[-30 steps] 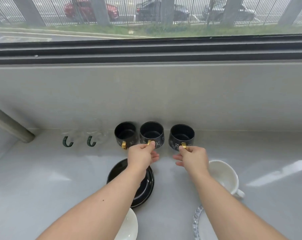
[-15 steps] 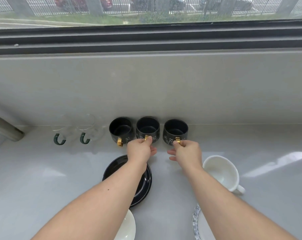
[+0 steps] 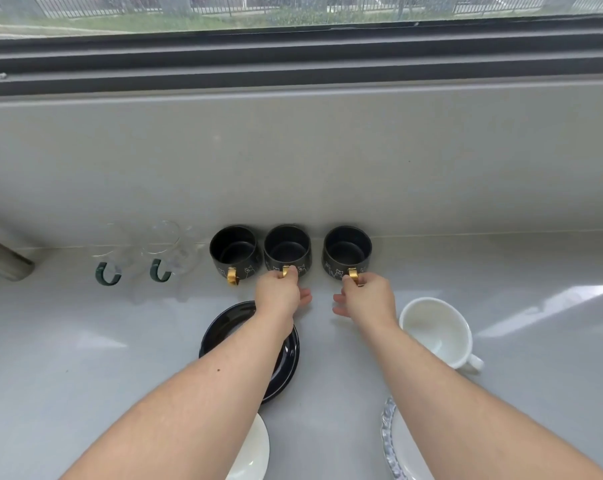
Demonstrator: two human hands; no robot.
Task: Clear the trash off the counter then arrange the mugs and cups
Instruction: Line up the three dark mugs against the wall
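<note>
Three black mugs with gold handles stand in a row against the back wall: the left black mug [image 3: 233,249], the middle black mug [image 3: 286,247] and the right black mug [image 3: 346,248]. My left hand [image 3: 279,292] pinches the middle mug's gold handle. My right hand [image 3: 369,296] pinches the right mug's handle. Two clear glass cups with green handles, the first glass cup [image 3: 111,251] and the second glass cup [image 3: 163,244], stand left of the black mugs. A white mug [image 3: 436,332] sits at the right, beside my right forearm.
A black saucer [image 3: 223,327] lies under my left forearm, a white plate [image 3: 255,452] at the bottom edge below it. A glass plate [image 3: 393,441] with a scalloped rim shows at the bottom right. A metal faucet spout [image 3: 0,259] juts in from the left. The grey counter [image 3: 68,358] meets the wall below a window.
The view has tilted downward. Both hands stay on the mug handles; the middle and right mugs now sit back against the wall in line with the left one.
</note>
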